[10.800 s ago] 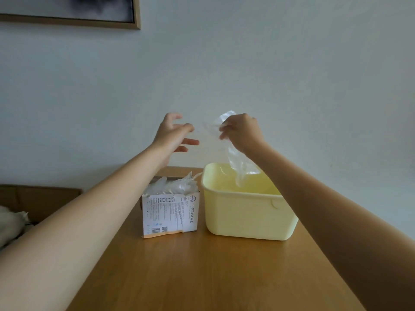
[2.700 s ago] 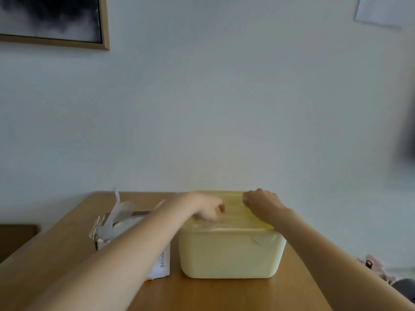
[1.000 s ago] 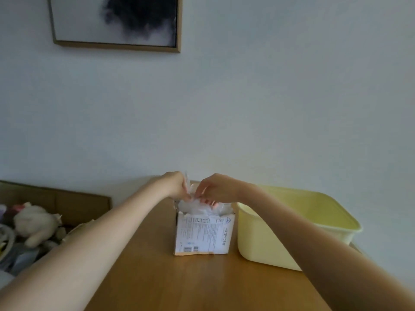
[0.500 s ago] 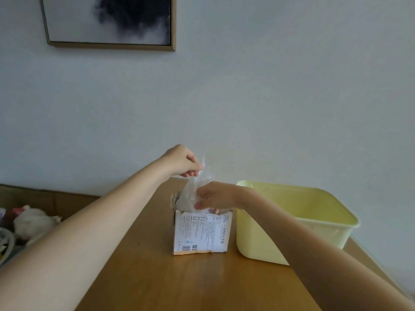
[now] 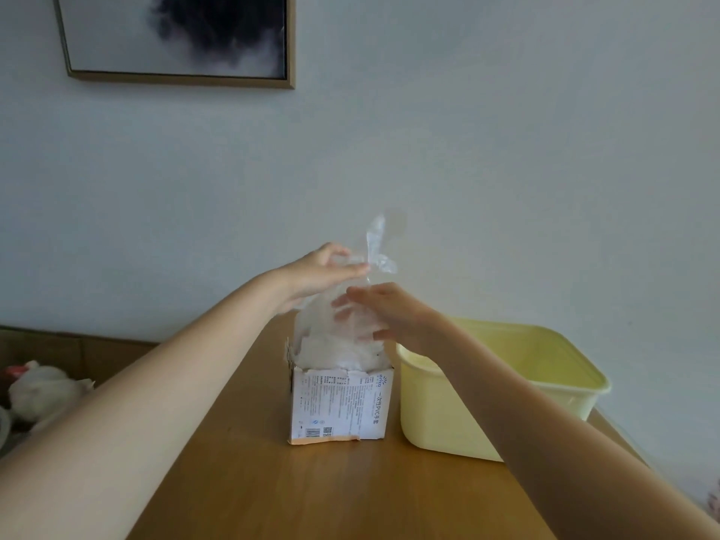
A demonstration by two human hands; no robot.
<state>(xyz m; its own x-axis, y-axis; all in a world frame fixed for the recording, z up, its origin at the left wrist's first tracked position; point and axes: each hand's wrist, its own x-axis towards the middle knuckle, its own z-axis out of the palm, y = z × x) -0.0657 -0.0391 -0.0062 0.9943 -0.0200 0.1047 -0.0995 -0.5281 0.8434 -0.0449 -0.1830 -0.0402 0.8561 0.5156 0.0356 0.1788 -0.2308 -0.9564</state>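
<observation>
A torn white cardboard box (image 5: pixel 339 407) of clear plastic gloves stands on the wooden table (image 5: pixel 311 493). A clear plastic glove (image 5: pixel 339 305) hangs above the box, its lower end still among the crumpled plastic in the box top. My left hand (image 5: pixel 319 272) pinches the glove near its upper end. My right hand (image 5: pixel 382 311) is just right of the glove with its fingers spread and straight, touching the plastic. A pale yellow plastic bin (image 5: pixel 506 387) stands right of the box.
A framed dark picture (image 5: pixel 179 37) hangs on the white wall. At the far left, below the table, a white soft toy (image 5: pixel 39 387) lies among other things. The table's right edge runs just past the bin.
My left hand has lifted higher, drawing the glove up out of the box. My right hand has risen from the box top and its fingers have spread beside the glove.
</observation>
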